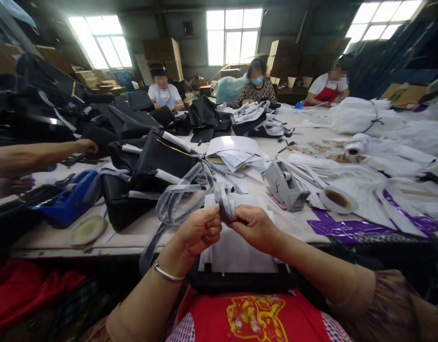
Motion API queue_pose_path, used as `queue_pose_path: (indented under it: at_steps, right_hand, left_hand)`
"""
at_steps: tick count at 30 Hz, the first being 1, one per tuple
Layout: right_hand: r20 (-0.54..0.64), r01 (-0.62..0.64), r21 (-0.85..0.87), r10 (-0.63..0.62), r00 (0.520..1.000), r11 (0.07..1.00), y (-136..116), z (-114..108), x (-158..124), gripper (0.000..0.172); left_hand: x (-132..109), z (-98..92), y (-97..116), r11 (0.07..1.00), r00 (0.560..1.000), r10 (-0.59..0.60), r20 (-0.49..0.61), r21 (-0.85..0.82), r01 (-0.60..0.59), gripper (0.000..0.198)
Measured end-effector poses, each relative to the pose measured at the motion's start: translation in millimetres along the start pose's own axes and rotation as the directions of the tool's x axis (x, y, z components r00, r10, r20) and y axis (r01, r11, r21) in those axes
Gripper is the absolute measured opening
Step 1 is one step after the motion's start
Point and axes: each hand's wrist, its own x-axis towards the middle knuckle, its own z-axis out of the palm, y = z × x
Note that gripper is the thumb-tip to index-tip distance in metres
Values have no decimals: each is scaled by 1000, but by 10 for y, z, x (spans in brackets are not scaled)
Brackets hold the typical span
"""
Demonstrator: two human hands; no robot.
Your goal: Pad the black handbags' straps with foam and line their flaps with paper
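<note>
A coiled strap [224,203] wrapped in translucent film is held up between my two hands. My left hand [200,230] pinches its left edge with thumb and fingertips. On the other side, my right hand [257,228] is closed round the coil's lower right. Under the hands lies white sheet material [236,254] over a black bag [240,283] at the table's edge, close to my red apron. Loops of film-covered strap [176,202] lie just left of my left hand. Beyond them a black handbag [165,159] with a gold zip rests on another black bag.
A grey tape dispenser [285,185] stands to the right, near a tape roll [338,199] and purple plastic [350,228]. A blue tape dispenser [71,197] is at left, near a co-worker's arm [44,154]. White papers [235,149] lie ahead. Several people sit across the table.
</note>
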Motion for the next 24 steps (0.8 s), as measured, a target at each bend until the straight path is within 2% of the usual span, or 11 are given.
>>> queue_pose_path:
  at_steps: [3, 6, 8, 10, 11, 13, 15, 17, 19, 21, 24]
  right_hand:
    - [50, 182, -223, -175, 983, 958, 41, 26, -24, 21]
    - [99, 203, -252, -184, 978, 946, 40, 2, -20, 16]
    - [150, 97, -90, -83, 985, 991, 17, -59, 5, 16]
    - [262, -165, 197, 110, 959, 966, -7, -134, 50, 30]
    - [342, -336, 348, 216, 915, 875, -16, -166, 77, 36]
    - [507, -615, 558, 358, 784, 558, -25, -196, 130, 42]
    - [602, -719, 642, 407, 687, 266, -24, -174, 166, 41]
    - [607, -714, 686, 433, 666, 138, -25, -117, 177, 39]
    - [549, -672, 729, 477, 687, 129, -38, -52, 169, 40]
    - [468, -640, 738, 522, 713, 212, -59, 0, 153, 39]
    - [289, -572, 630, 524, 801, 526, -73, 58, 128, 34]
  left_hand:
    - [57, -49, 0, 997, 998, -48, -30, -68, 46, 43]
    - [75, -38, -74, 999, 997, -1, -77, -45, -2, 39]
    - [55, -20, -122, 995, 992, 68, -108, 85, -59, 32]
    - [19, 1, -159, 945, 975, 170, -142, 303, -120, 30]
    - [-1, 13, -172, 890, 962, 234, -140, 430, -154, 29]
    - [-36, 37, -190, 723, 928, 363, -80, 652, -227, 26]
    - [-62, 53, -195, 565, 903, 430, 8, 777, -276, 22]
    - [-79, 49, -181, 482, 894, 445, 54, 827, -289, 23]
    - [-87, 24, -143, 457, 908, 414, 67, 847, -271, 26]
    - [-77, -13, -85, 522, 946, 319, 62, 821, -230, 28]
    - [0, -57, -5, 794, 991, 137, 5, 598, -112, 38]
